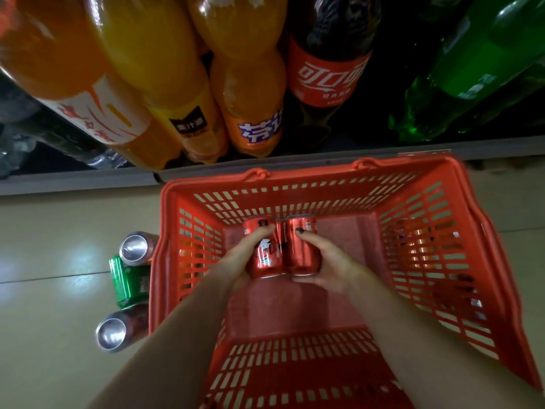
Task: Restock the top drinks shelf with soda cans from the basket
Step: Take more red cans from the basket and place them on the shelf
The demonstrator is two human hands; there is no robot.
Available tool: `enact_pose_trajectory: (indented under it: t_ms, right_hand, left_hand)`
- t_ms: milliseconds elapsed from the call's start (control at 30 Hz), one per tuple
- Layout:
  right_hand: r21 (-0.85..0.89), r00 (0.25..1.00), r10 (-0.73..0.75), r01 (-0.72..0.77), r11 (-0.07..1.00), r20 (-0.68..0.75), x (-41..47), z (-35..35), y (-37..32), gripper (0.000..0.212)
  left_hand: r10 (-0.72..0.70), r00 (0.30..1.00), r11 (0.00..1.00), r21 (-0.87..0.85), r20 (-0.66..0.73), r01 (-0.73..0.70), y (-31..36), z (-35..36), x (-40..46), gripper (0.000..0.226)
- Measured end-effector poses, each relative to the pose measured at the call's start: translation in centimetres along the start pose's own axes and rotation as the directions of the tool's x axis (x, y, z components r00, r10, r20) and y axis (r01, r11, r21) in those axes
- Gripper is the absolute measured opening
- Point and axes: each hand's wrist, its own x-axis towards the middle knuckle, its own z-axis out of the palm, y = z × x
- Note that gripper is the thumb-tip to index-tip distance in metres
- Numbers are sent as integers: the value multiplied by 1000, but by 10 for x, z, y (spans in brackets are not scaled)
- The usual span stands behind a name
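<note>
In the middle of the frame, inside the red basket (460, 219), the left hand (236, 261) and right hand (327, 270) each hold a red can (265, 255); the next move is probably lifting both toward the top shelf, unseen here.

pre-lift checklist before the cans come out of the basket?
1. Left hand grips left red can: ok.
2. Right hand grips right red can: ok.
3. Both cans inside red basket, path upward free: ok.
4. Other cans left in basket: none seen, ok.
5. Three cans on floor left of basket, green can among them, not collected: not ok.
6. Space on top shelf: cannot tell, out of view.
</note>
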Motion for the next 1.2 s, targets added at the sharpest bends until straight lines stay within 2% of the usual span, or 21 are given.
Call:
enact_pose_trajectory:
  t_ms: [133,267,400,467,600,733,800,900,1000,1133,1200]
  right_hand:
    - [25,1000,30,-30,999,3,-5,2,3,53]
    - [54,999,34,-33,998,-12,-24,5,7,51]
    - [69,1000,16,-15,997,-7,-68,16,-2,61]
    - [65,999,-12,10,998,33,-108,34,-19,56]
    - [86,993,-61,53,995,101,-217,83,-59,50]
    - [-20,977,-160,165,986,143,-343,144,-124,49]
    - [-51,959,-230,241,969,166,-406,175,-158,57]
    - [-87,929,-317,338,937,188,-509,230,-216,77]
    - [-82,883,-412,438,895,225,-617,287,-274,85]
    - [-107,791,-543,588,802,280,-755,365,-353,73]
    - [-132,712,-637,691,711,297,-817,403,-385,62]
  left_hand:
    - [-26,997,999,36,67,24,1,8,-9,41]
    - [-33,991,999,15,129,31,0,5,-24,59]
    - [-29,987,994,110,157,12,14,19,-69,63]
    - [-15,985,989,151,171,-11,29,28,-109,70]
    - [36,984,986,156,175,-63,73,49,-219,70]
    - [108,977,975,173,184,-140,139,71,-353,80]
    - [163,967,960,193,198,-201,180,84,-430,83]
    - [243,939,941,177,241,-289,245,100,-555,79]
    - [323,917,910,190,234,-369,309,113,-679,70]
    - [499,819,809,187,282,-557,387,131,-833,67]
    - [587,745,758,108,316,-643,421,138,-899,66]
